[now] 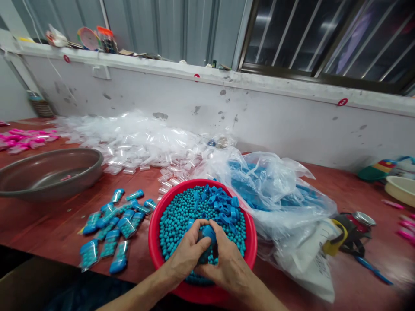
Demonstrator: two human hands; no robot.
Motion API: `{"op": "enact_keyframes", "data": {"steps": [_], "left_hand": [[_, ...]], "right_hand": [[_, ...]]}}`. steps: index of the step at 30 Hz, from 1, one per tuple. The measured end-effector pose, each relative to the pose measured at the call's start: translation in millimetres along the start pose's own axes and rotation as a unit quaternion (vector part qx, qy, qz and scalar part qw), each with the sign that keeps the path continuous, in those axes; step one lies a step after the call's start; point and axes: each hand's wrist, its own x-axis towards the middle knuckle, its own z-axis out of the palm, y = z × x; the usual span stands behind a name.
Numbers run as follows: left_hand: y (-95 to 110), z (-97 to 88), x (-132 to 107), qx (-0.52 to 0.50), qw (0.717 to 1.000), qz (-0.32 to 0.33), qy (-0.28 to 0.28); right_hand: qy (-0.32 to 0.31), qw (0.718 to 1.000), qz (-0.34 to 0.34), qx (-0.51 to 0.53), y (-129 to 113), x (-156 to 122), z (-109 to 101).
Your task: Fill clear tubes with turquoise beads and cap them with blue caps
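Note:
Both hands are over a red basin (153, 233) full of small teal balls (177, 216). My left hand (186, 250) and my right hand (228, 261) close together on a small blue-capped container (207, 235), its body partly hidden by my fingers. Loose blue plastic caps (223, 205) are heaped on the balls at the basin's back right. Left of the basin, several small clear containers (112, 242) with blue caps and teal balls inside lie on the red table (39, 216).
A wide heap of clear empty containers (139, 140) spreads along the wall. Right of the basin lies a clear bag (272, 181) of blue caps. A grey basin (48, 172) stands at left, with pink pieces (26, 138) behind. A blue pen (372, 270) lies at right.

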Motion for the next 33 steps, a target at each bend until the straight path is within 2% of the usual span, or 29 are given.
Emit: {"op": "enact_keyframes", "data": {"steps": [4, 6, 10, 12, 16, 18, 21, 23, 25, 29, 31, 33], "left_hand": [[-3.6, 5.0, -0.6, 0.016, 0.999, 0.006, 0.039], [-5.9, 9.1, -0.3, 0.009, 0.998, 0.007, 0.057], [-9.0, 12.4, 0.2, 0.037, 0.993, 0.035, 0.110], [-7.6, 11.4, 0.1, 0.029, 0.994, 0.024, 0.105], [-0.9, 9.6, -1.8, -0.021, 0.998, -0.028, 0.047], [0.5, 10.2, -3.1, -0.001, 0.997, -0.023, 0.067], [-1.1, 11.0, -3.8, 0.059, 0.990, 0.006, 0.128], [-3.0, 10.3, -3.2, 0.074, 0.986, 0.026, 0.144], [-4.2, 8.9, -2.2, 0.053, 0.988, 0.019, 0.142], [-4.6, 7.6, -2.5, -0.063, 0.990, -0.050, 0.120], [-4.2, 8.2, -4.2, -0.110, 0.985, -0.064, 0.113], [-3.1, 9.2, -6.3, -0.140, 0.982, -0.062, 0.112]], "right_hand": [[0.041, 0.992, -0.048, -0.105, -0.2, 1.0, 7.5], [0.052, 0.989, -0.056, -0.125, 1.9, 1.9, 12.0], [0.053, 0.990, -0.065, -0.112, 5.9, 1.7, 16.0], [0.055, 0.994, -0.058, -0.071, 5.2, 1.5, 12.5], [-0.001, 0.999, -0.051, 0.017, -0.5, 3.7, 1.1], [-0.017, 0.998, -0.051, -0.013, -2.2, 5.9, 0.2], [-0.022, 0.995, -0.046, -0.082, -1.3, 9.5, 5.4], [-0.033, 0.995, -0.047, -0.086, 0.3, 11.1, 8.7], [-0.030, 0.997, -0.056, -0.038, 1.6, 11.6, 8.6], [-0.066, 0.993, -0.030, 0.089, 1.0, 10.1, -0.9], [-0.092, 0.991, -0.006, 0.102, -1.2, 9.8, -6.6], [-0.090, 0.990, 0.003, 0.110, -4.5, 10.8, -10.9]]}}
